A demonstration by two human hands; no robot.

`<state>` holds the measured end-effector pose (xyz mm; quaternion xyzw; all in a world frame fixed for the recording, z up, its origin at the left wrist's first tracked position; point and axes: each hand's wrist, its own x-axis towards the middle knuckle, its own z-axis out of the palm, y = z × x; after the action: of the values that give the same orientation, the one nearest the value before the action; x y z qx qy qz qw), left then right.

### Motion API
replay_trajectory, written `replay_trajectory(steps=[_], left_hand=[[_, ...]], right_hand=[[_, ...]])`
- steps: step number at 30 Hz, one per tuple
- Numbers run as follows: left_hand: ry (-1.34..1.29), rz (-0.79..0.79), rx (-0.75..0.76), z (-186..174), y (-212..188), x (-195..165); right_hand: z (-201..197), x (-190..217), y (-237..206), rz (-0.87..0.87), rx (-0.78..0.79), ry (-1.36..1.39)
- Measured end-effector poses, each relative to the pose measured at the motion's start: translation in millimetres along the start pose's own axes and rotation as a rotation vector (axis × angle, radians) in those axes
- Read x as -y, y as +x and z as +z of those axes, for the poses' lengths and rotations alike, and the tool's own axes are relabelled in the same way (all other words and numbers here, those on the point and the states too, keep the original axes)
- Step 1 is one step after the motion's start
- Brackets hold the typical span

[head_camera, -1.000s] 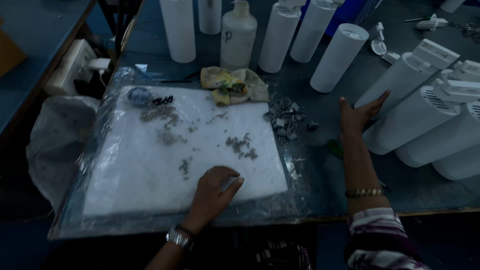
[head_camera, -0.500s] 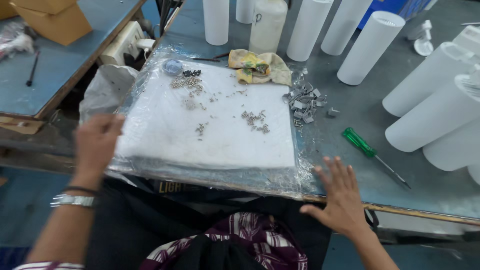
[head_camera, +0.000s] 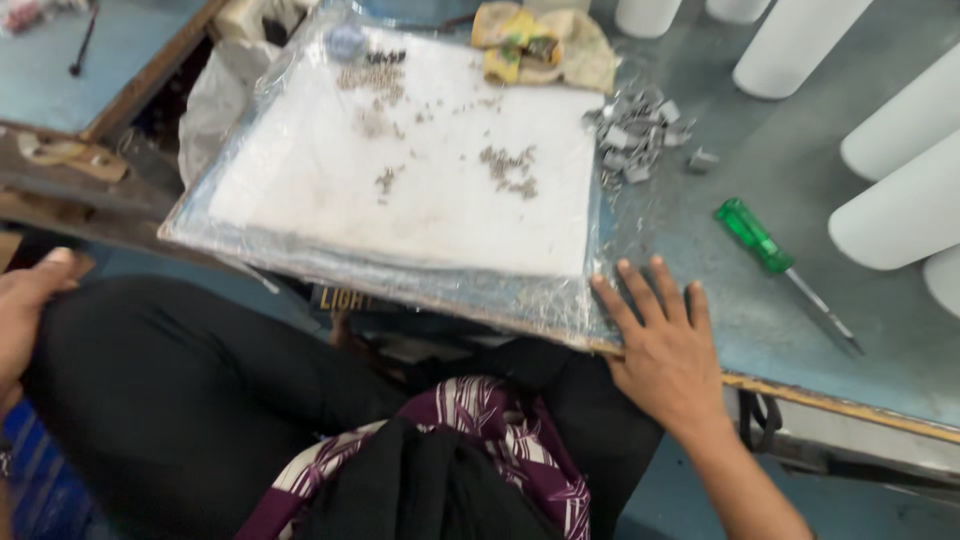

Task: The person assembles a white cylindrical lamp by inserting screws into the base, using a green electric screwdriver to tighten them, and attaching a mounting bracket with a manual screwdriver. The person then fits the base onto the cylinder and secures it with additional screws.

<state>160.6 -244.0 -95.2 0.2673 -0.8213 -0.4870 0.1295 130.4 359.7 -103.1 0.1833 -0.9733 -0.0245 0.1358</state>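
My right hand [head_camera: 660, 345] lies flat with fingers spread on the near edge of the blue-grey table [head_camera: 800, 330], touching the front right corner of a white pad wrapped in clear plastic [head_camera: 420, 190]. Small grey bits [head_camera: 507, 168] are scattered over the pad. My left hand [head_camera: 25, 305] is low at the far left, off the table, resting against my black-clad knee with nothing seen in it.
A pile of small metal clips [head_camera: 635, 135] lies right of the pad. A green-handled screwdriver [head_camera: 775, 255] lies further right. White cylinders [head_camera: 900, 170] lie at the right and back. A crumpled yellow rag [head_camera: 540, 45] sits behind the pad.
My left hand has left the pad's left edge and dropped to my knee. My right hand has come down onto the table edge. The view has tilted down toward my lap.
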Motion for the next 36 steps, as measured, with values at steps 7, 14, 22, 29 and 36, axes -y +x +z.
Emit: replay_trajectory(steps=[7, 14, 22, 29, 36], left_hand=[[-0.157, 0.290, -0.244, 12, -67, 32], [-0.171, 0.572, -0.125, 42, -80, -27], [-0.328, 0.738, -0.001, 105, -89, -67], [-0.453, 0.818, 0.307, 138, -103, -108], [-0.536, 1.022, 0.171, 160, -119, -116]], right_hand=[[-6, -7, 15, -0.180, 0.133, -0.020], [-7, -11, 18, -0.247, 0.167, -0.015], [2, -13, 15, -0.238, 0.054, 0.081], [2, -9, 10, -0.133, 0.080, -0.068], [6, -6, 2, -0.048, 0.089, -0.069]])
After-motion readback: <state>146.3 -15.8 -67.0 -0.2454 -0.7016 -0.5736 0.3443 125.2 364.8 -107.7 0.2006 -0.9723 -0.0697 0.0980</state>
